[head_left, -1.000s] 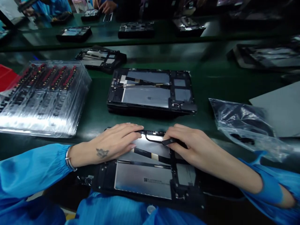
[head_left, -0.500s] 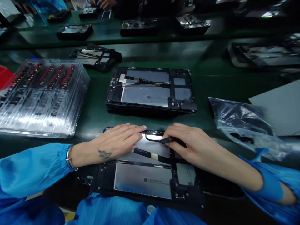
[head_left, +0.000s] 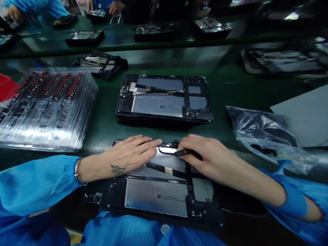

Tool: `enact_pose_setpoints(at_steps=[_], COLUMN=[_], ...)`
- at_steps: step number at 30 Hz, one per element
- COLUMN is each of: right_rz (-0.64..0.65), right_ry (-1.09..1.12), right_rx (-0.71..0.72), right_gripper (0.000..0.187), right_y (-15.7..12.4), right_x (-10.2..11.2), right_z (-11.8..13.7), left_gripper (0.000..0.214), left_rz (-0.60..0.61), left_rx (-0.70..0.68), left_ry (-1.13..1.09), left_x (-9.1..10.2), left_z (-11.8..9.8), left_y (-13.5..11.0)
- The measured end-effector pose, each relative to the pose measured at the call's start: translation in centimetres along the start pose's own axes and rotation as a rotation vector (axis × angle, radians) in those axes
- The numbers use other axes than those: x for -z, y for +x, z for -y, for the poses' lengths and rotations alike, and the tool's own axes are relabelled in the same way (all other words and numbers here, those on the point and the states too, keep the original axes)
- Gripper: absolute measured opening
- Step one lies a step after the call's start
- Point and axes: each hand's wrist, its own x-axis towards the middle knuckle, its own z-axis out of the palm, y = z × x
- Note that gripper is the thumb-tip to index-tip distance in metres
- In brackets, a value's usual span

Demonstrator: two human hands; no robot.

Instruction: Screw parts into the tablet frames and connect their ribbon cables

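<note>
An opened tablet chassis lies at the near edge of the green bench, its silver panel and black frame facing up. My left hand rests flat on its upper left part, fingers stretched out toward a thin black cable. My right hand lies on the upper right part, fingers curled and pinched on the flat black end of that cable. Both arms wear blue sleeves.
A second opened tablet sits just beyond my hands. A stack of clear trays with small red and black parts stands at the left. A crumpled plastic bag and a grey sheet lie at the right. More tablets and other people's hands are at the far benches.
My left fingers have crept slightly right toward the cable. The tablet at the back left has drifted left with the belt. My right hand has barely moved.
</note>
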Motion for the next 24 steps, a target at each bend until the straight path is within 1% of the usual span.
enact_pose_setpoints(at_steps=[4, 7, 9, 12, 15, 19, 24], right_rz=[-0.009, -0.01, -0.02, -0.042, -0.036, -0.022, -0.034], right_ry=[0.02, 0.034, 0.042, 0.041, -0.003, -0.104, -0.171], right_rx=[-0.005, -0.029, -0.039, -0.049, -0.049, -0.03, 0.037], right_gripper=[0.017, 0.018, 0.018, 0.016, 0.016, 0.016, 0.015], right_y=[0.1, 0.2, 0.2, 0.1, 0.0, 0.0, 0.1], right_x=[0.2, 0.5, 0.7, 0.8, 0.6, 0.2, 0.0], right_z=[0.0, 0.0, -0.1, -0.1, 0.1, 0.5, 0.7], left_gripper=[0.025, 0.029, 0.032, 0.035, 0.039, 0.043, 0.042], left_rz=[0.012, 0.019, 0.008, -0.021, -0.031, -0.007, 0.026], left_rx=[-0.032, -0.074, -0.094, -0.113, -0.117, -0.136, -0.15], left_ry=[0.106, 0.173, 0.14, 0.024, -0.037, -0.021, 0.033], left_x=[0.3, 0.7, 0.9, 0.8, 0.6, 0.4, 0.7], left_z=[-0.3, -0.2, 0.1, 0.9, 1.6, 2.0, 2.0], left_y=[0.2, 0.3, 0.3, 0.1, -0.1, -0.3, -0.3])
